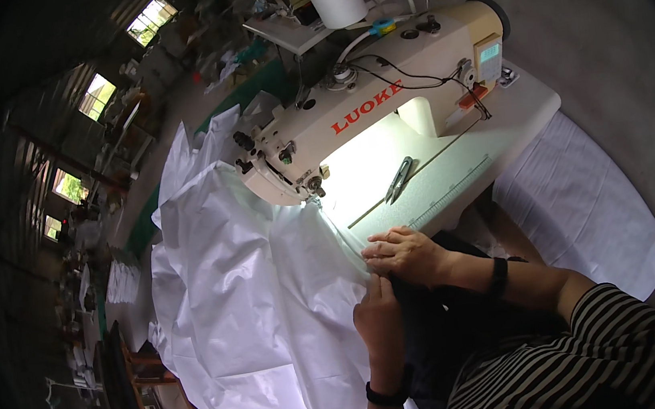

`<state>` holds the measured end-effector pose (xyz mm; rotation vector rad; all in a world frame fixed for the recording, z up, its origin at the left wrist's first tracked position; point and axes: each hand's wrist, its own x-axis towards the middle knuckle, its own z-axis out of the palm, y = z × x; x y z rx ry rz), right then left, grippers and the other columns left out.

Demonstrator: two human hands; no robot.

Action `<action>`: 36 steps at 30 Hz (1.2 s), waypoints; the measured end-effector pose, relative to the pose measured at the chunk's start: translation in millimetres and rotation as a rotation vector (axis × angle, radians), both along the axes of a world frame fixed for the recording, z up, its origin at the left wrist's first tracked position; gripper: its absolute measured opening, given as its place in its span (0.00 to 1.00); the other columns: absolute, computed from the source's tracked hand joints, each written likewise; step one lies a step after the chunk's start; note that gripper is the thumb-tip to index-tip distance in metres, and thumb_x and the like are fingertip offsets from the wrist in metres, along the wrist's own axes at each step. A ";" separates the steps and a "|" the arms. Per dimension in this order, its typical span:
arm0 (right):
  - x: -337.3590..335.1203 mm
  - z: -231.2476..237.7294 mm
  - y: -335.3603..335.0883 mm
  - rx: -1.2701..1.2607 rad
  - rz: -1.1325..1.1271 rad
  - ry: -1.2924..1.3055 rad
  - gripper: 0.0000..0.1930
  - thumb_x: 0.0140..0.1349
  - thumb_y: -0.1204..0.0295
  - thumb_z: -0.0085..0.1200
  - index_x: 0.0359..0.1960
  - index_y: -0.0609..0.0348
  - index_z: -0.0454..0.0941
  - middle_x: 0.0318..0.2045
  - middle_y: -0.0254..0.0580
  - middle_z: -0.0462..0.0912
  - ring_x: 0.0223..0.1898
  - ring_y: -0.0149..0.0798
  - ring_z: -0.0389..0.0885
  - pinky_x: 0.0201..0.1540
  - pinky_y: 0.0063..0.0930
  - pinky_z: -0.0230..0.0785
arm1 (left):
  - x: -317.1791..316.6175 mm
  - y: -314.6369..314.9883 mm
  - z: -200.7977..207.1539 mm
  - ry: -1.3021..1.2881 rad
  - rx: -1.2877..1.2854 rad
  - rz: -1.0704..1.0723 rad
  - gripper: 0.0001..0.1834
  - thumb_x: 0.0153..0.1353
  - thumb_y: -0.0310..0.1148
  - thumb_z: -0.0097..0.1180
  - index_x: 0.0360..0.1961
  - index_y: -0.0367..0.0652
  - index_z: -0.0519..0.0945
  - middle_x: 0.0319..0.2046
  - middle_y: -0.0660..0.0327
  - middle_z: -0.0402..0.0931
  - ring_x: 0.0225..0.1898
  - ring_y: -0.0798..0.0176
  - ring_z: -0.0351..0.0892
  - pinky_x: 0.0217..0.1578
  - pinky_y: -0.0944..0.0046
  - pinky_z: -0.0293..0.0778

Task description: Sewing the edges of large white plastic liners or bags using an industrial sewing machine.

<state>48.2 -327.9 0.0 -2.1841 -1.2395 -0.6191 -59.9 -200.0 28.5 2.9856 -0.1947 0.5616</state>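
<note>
A large crumpled sheet of white fabric (233,296) spreads from under the head of a sewing machine (379,89) down to the lower edge. At the near edge of the machine table, my right hand (406,256) presses with bent fingers on the fabric's edge. Just below it, my left hand (377,316) is closed on the same edge, its fingertips close to the right hand. The cloth between the fingers is mostly hidden. A strip of the edge runs from my hands up to the needle area. Small thread snips (399,180) lie on the lit machine bed.
A white thread cone (337,1) stands behind the machine. More white cloth (585,199) hangs at the table's right side. The machine table (454,182) has a ruler marking along its near edge. A cluttered workshop with small windows (97,96) stretches away at left.
</note>
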 end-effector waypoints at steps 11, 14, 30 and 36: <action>-2.3 -1.6 -9.5 -0.156 0.048 -0.143 0.13 0.63 0.69 0.49 0.47 0.51 0.81 0.56 0.33 0.78 0.65 0.38 0.69 0.65 0.43 0.63 | -2.5 4.6 7.8 0.071 -0.102 -0.042 0.18 0.53 0.32 0.58 0.46 0.39 0.81 0.46 0.54 0.82 0.32 0.52 0.83 0.36 0.57 0.77; -11.2 -1.5 -7.6 -0.183 -0.005 -0.156 0.14 0.63 0.69 0.48 0.48 0.55 0.81 0.57 0.38 0.77 0.64 0.41 0.70 0.65 0.45 0.63 | -1.7 31.9 10.3 -0.145 -0.134 0.151 0.22 0.57 0.40 0.60 0.53 0.46 0.80 0.54 0.58 0.78 0.50 0.51 0.79 0.51 0.49 0.73; 12.4 -0.5 39.2 -0.116 -0.118 -0.070 0.18 0.60 0.69 0.48 0.49 0.67 0.78 0.54 0.49 0.77 0.57 0.46 0.74 0.61 0.52 0.66 | 74.0 143.8 -2.0 0.126 -0.179 0.235 0.31 0.60 0.46 0.60 0.64 0.48 0.71 0.68 0.57 0.63 0.70 0.49 0.58 0.62 0.44 0.63; 13.6 -5.8 41.7 -0.160 -0.142 -0.050 0.19 0.60 0.70 0.48 0.51 0.64 0.76 0.58 0.47 0.75 0.60 0.44 0.72 0.62 0.50 0.63 | 82.5 110.4 5.5 -0.093 0.036 0.054 0.24 0.56 0.32 0.57 0.56 0.46 0.78 0.59 0.59 0.72 0.63 0.55 0.68 0.62 0.49 0.63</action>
